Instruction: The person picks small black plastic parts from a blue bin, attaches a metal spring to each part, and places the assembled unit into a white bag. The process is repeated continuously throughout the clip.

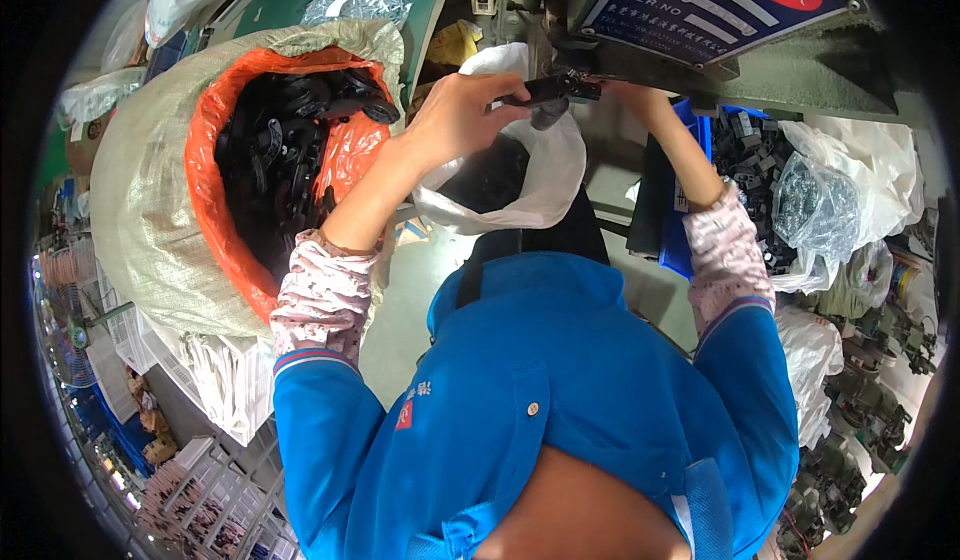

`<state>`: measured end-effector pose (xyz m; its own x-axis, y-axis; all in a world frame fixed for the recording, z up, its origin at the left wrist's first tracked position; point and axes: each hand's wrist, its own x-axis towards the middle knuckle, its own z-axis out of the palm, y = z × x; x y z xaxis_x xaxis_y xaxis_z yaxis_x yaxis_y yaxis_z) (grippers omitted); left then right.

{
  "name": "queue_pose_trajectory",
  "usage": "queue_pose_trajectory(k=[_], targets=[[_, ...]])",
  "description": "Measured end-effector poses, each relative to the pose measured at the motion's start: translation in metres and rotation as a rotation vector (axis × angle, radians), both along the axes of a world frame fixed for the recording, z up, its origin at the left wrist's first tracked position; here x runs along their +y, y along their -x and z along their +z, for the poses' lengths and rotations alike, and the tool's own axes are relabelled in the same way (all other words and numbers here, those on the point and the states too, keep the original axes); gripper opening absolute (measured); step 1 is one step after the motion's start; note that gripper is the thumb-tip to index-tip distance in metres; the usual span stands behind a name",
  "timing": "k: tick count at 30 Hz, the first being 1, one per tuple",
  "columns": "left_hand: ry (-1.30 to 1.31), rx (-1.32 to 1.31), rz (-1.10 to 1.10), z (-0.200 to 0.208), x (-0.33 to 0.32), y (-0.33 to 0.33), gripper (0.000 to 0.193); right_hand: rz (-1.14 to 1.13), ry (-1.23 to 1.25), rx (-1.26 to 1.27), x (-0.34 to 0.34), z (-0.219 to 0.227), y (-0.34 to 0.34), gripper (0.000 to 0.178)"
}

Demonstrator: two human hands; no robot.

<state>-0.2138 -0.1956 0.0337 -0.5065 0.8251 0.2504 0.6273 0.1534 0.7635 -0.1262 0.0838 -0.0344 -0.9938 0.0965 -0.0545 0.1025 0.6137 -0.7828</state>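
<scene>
My left hand (462,112) grips a black plastic part (545,90) at the machine, thumb and fingers closed on its near end. The part's far end sits beneath the machine head, beside a metal post. My right hand (637,103) reaches up to the right end of that part; its fingers are mostly hidden by the machine, so their grip does not show. Just below the part stands a white bag (555,165) with dark pieces inside. To the left, a large woven sack (150,180) with an orange liner (207,175) is full of black plastic parts (275,150).
A blue bin (680,230) on the right holds small black and grey pieces (745,150), with clear plastic bags (815,205) over it. The machine's blue plate (690,20) hangs above my right hand. A green table (270,5) stands at the far left.
</scene>
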Motion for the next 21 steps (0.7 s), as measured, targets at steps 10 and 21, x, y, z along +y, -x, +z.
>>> queue_pose_trajectory(k=[10,21], targets=[[0.042,0.023,-0.048,0.005,-0.004,0.006,0.021,-0.003,-1.019,0.379,0.03,-0.106,0.036,0.026],[-0.096,0.573,0.101,-0.04,-0.053,0.002,0.037,-0.107,-1.025,0.31,0.046,-0.119,0.036,0.019]])
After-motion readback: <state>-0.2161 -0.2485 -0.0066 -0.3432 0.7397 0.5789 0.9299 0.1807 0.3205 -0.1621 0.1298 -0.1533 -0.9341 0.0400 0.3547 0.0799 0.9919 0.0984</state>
